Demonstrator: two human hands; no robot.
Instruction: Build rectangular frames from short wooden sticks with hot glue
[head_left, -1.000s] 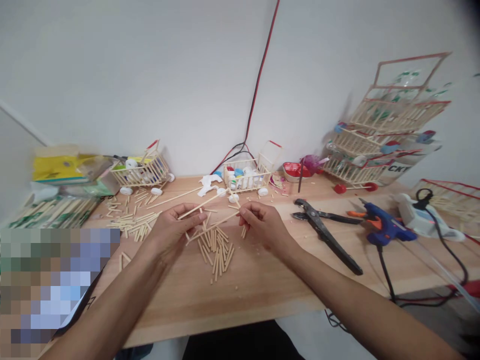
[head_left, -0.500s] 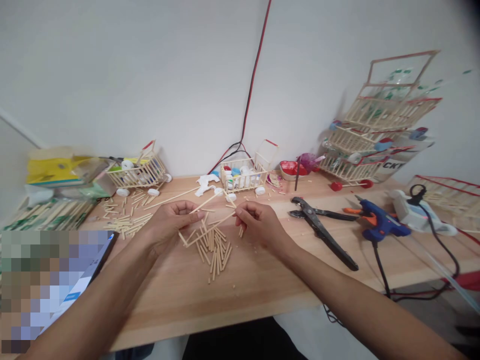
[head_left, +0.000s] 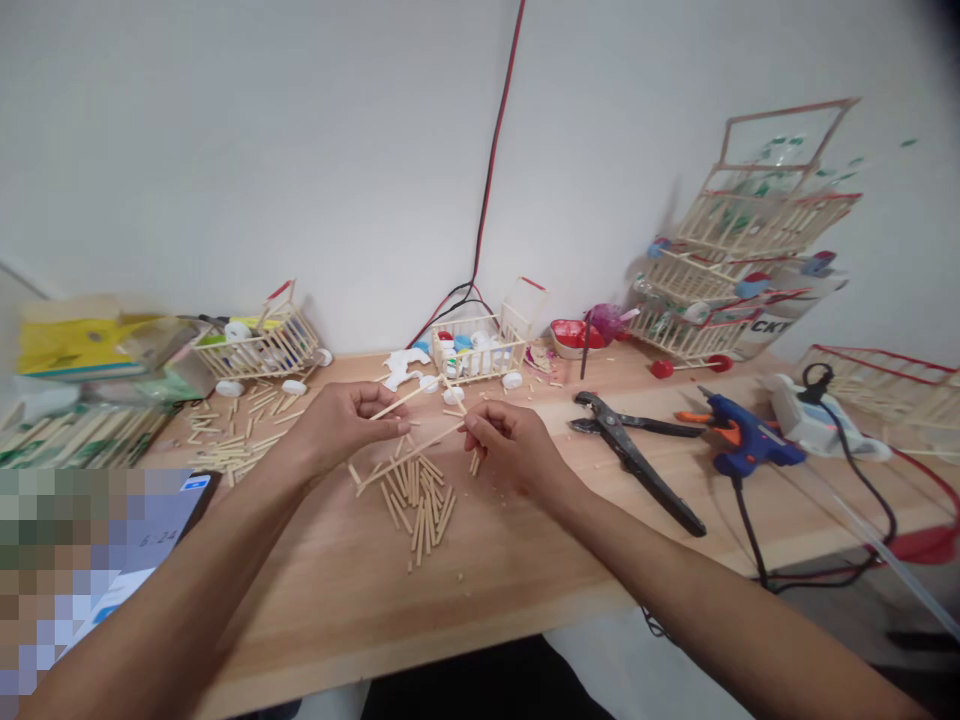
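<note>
Both my hands are raised over the table around a thin frame of wooden sticks (head_left: 412,456). My left hand (head_left: 341,425) is at its far left side, thumb and fingers around the far stick, with part of the frame hidden behind the hand. Between thumb and fingertips, my right hand (head_left: 514,445) pinches the frame's right end. Beneath lies a loose pile of short cut wooden sticks (head_left: 424,500). Just beyond the hands stands a small stick-built shopping cart (head_left: 487,360) with white wheels, loaded with small items.
Right of my hands lie black pliers (head_left: 637,465), a blue glue gun (head_left: 754,430) and a white power strip (head_left: 806,415). Stacked stick carts (head_left: 731,260) stand at the back right. Another cart (head_left: 259,345), scattered sticks (head_left: 240,450) and a phone-like screen (head_left: 161,540) are on the left.
The view has turned slightly, so the table things sit a little further left. My left thumb and fingers look slightly further apart. The right hand still pinches the frame.
</note>
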